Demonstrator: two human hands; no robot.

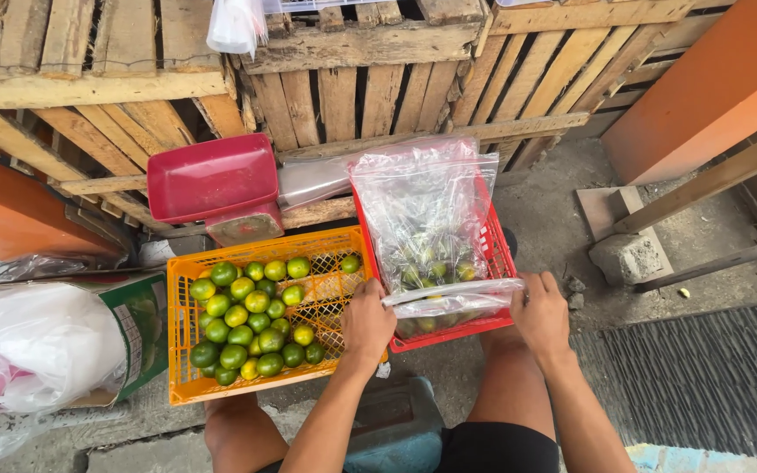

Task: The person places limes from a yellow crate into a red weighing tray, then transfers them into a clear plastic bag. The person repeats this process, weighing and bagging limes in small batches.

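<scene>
My left hand (366,319) and my right hand (540,311) each grip one end of the mouth of a clear plastic bag (424,210). The bag lies over a red basket (499,259) and holds a few green limes (427,267) near its bottom. To the left, touching the red basket, an orange basket (181,346) carries several loose green and yellowish limes (251,320). My left hand rests over the orange basket's right edge.
A red weighing scale (216,186) stands behind the orange basket against stacked wooden pallets (343,79). A cardboard box with white plastic bags (41,350) sits at the left. Concrete rubble (628,254) and a dark ribbed mat (703,377) lie to the right.
</scene>
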